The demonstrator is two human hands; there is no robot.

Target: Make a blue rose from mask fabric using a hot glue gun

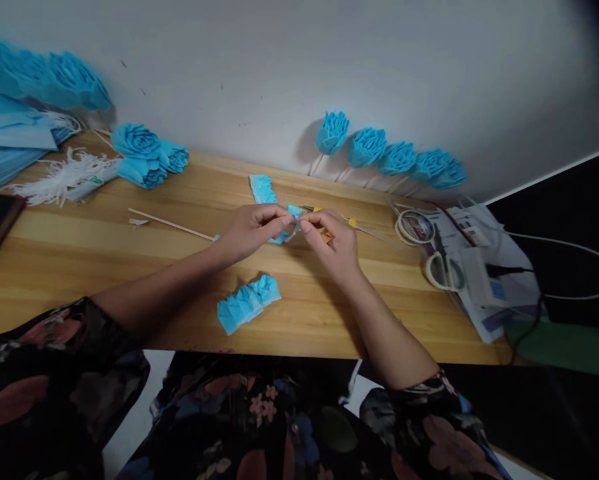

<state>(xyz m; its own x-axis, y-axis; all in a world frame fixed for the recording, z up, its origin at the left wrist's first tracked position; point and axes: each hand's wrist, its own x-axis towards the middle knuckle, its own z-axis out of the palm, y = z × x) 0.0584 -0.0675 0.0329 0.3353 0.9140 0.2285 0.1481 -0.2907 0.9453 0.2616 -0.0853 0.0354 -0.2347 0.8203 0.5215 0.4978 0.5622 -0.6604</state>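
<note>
My left hand (254, 230) and my right hand (332, 243) meet above the middle of the wooden table. Thumb and fingers of both are pinched together on a small light-blue piece (294, 210), partly covered by the fingertips. Just behind the hands lies a blue pleated strip (263, 189). A second pleated strip (249, 303), folded in zigzags, rests nearer the table's front edge. To the left a thin wooden stick (172, 224) runs toward my left hand, beside a small white scrap (138, 222). Behind my right hand, a yellow-handled tool (352, 223) is partly hidden.
Several blue flowers on sticks (367, 148) lean on the wall; more flowers (138, 143) lie left by white cords (72, 177) and blue sheets (14, 140). Tape rolls (414, 227), white-handled scissors (444, 271) and a white plug block (482, 277) with cables are at right.
</note>
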